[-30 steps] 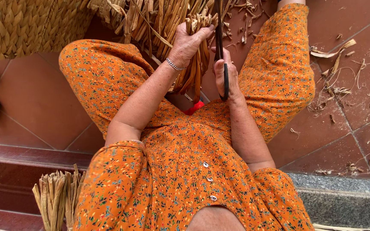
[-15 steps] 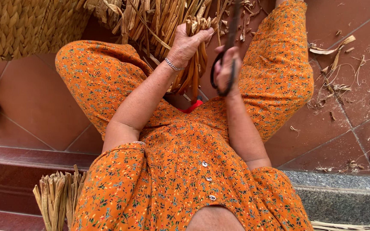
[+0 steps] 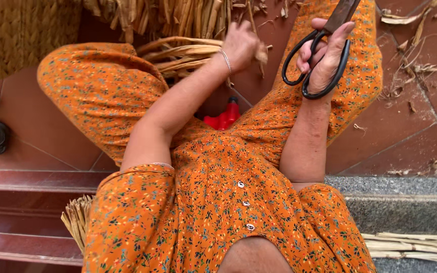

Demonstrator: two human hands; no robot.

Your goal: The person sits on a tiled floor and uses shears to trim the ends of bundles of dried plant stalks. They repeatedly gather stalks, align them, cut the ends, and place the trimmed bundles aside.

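Two handle loops of scissors (image 3: 315, 55) around right-hand fingers (image 3: 330, 48), blades seemingly closed.

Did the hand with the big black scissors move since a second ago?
Yes. The right hand with the scissors moved out to the right, away from the dried stalks, and now lies over the orange trouser leg.

Packages, labels, signs, screens: none that I can see around my lap, on the tiled floor or the step.
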